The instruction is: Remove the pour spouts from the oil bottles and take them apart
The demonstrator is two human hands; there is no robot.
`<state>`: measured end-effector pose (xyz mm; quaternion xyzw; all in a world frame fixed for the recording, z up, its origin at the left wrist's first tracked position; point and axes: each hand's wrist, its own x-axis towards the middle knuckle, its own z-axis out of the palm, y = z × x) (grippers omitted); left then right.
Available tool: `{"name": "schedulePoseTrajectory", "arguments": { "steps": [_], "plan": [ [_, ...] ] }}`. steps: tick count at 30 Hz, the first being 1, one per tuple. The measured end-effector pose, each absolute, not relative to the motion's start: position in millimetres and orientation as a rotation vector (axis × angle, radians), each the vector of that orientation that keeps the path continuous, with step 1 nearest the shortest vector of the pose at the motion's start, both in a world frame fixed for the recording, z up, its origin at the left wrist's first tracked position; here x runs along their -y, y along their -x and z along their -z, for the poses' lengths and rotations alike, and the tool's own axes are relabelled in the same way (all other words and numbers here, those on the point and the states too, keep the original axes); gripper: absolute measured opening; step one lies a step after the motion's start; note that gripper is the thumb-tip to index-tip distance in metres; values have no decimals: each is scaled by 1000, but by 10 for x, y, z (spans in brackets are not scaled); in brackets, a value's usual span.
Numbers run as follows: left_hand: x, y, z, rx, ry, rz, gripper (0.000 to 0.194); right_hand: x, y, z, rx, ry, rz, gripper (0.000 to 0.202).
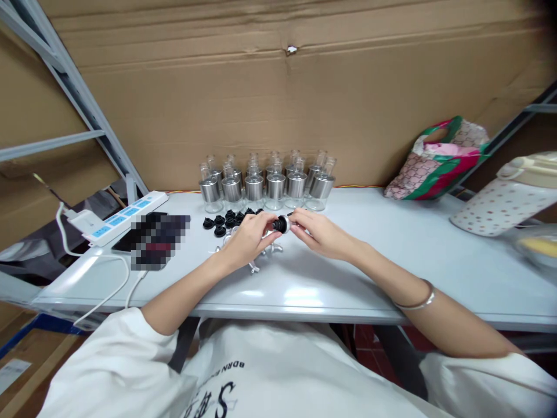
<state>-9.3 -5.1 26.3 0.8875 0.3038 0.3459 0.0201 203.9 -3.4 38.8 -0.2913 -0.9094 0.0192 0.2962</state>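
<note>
Near the middle of the grey-white table, my left hand pinches a black stopper. Against its right side is a silvery spout piece, held by the fingers of my right hand. The two pieces touch between my hands. Several loose black stoppers lie on the table beyond my left hand. Silvery spout pieces lie beside and under that hand, partly hidden by it. Behind them stand rows of glass bottles with metal sleeves.
A power strip, white cable and dark phone-like devices with a blurred patch are at left. At right are a patterned bag and a dotted white jug. A cardboard wall rises behind the bottles.
</note>
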Motion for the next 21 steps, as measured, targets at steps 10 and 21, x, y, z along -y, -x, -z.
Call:
{"name": "schedulePoseTrajectory", "arguments": {
  "steps": [10, 21],
  "plan": [
    [60, 98, -263, -798, -2949, -1024, 40, 117, -1920, -391, 2082, 638, -1522, 45],
    [62, 123, -375, -903, -2960, -1149, 42, 243, -1892, -468, 2361, 705, -338, 37]
  ]
}}
